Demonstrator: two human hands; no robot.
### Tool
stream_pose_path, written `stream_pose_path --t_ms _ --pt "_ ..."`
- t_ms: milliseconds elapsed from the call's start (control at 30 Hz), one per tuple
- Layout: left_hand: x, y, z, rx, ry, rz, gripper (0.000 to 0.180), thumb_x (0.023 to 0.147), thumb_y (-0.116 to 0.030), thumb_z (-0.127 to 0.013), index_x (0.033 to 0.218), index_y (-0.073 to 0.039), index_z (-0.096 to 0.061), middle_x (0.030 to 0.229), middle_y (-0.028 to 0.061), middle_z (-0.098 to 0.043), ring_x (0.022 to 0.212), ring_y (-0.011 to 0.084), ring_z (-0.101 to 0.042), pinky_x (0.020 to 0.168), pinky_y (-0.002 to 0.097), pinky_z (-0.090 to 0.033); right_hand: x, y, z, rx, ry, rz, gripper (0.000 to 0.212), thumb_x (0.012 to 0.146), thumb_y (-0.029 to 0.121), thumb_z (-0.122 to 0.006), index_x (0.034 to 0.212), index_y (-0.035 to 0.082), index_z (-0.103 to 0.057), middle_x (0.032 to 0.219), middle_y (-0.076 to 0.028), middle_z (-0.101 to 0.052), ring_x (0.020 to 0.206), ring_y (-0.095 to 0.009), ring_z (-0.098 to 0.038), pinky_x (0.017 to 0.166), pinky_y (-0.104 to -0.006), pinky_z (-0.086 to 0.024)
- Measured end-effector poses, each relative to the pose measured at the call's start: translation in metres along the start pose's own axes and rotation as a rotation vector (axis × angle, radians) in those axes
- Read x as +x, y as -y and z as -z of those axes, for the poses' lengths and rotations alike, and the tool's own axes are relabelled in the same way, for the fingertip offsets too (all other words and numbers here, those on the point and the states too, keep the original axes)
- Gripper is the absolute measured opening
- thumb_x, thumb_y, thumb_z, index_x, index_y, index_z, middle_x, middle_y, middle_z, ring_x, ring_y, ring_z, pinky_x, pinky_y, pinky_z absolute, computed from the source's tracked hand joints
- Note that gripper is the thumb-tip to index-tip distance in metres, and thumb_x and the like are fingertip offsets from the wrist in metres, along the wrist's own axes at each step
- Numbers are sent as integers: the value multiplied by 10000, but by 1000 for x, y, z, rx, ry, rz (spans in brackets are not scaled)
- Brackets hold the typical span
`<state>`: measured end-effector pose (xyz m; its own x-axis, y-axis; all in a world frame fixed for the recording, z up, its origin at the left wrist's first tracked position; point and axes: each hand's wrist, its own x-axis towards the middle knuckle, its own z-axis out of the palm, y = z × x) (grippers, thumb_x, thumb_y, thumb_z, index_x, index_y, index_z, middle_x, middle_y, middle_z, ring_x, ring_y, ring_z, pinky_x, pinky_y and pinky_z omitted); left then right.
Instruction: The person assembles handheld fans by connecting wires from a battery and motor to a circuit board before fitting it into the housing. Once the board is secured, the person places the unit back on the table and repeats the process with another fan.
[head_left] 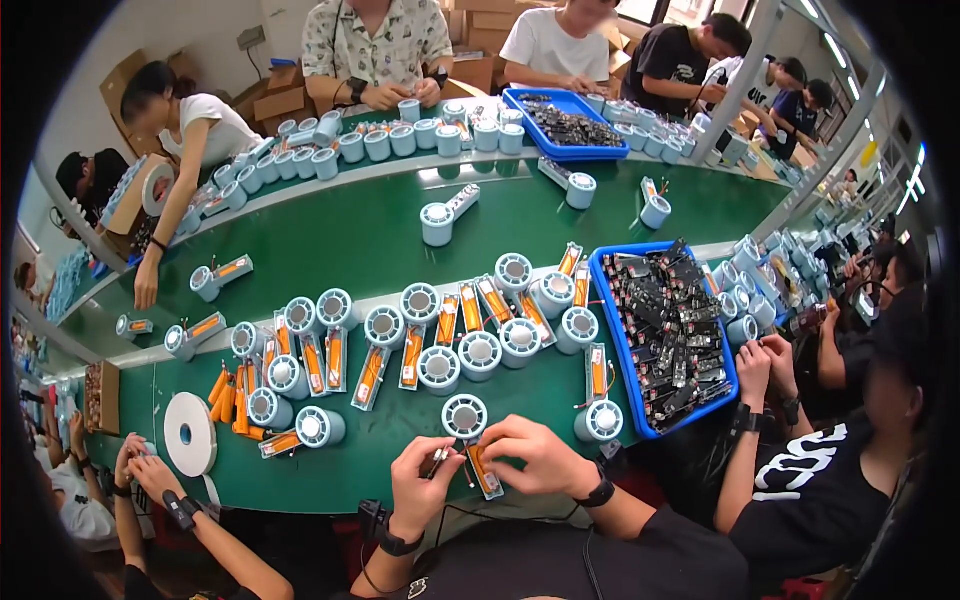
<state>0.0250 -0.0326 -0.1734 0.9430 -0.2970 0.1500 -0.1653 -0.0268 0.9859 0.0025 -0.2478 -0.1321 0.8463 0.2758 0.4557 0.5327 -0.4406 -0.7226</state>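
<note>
In front of me lies a light blue handheld fan (465, 415) with a round grille. Its open handle (487, 478) points toward me and holds an orange battery. Left of the handle, my left hand (424, 490) is closed, pinching a small dark-and-silver part (438, 458) that looks like a circuit board. My right hand (535, 458) is at the right edge of the handle, thumb and fingers drawn together in a pinch. Whatever sits between those fingertips is too small to make out. Thin wires show by the handle.
Several similar fans (438, 368) stand beyond my hands. A blue tray (640, 405) of circuit boards is to the right. Loose orange batteries (228, 400) and a white tape roll (190, 434) lie left. Fans rest on the green belt (350, 225). Co-workers sit on both sides and opposite.
</note>
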Motion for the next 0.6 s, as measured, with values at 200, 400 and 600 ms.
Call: stream_pose_path --t_ms 200,400,600 --pt "-2 4 -3 -40 -63 -76 203 842 -6 -821 1007 -13 -704 906 53 -693 713 70 -628 590 224 -483 8 13 -23 -169 -14 29 197 817 70 -771 1008 72 -722 927 -75 -718 781 -255 -677 679 -357 -552" --pt "-17 -2 -1 -50 2 26 269 863 69 -765 1092 -13 -647 967 42 -636 855 84 -617 718 222 -501 -3 2 -32 -43 -48 13 197 805 40 -774 996 73 -740 862 -80 -722 730 -248 -676 642 -361 -549" --pt "-5 -16 -5 -215 -143 123 436 972 -3 -640 1369 -23 -461 949 5 -547 816 49 -515 716 208 -439 8 -2 -19 6 -104 -83 165 814 -47 -738 958 34 -743 809 -94 -715 677 -222 -663 604 -313 -523"
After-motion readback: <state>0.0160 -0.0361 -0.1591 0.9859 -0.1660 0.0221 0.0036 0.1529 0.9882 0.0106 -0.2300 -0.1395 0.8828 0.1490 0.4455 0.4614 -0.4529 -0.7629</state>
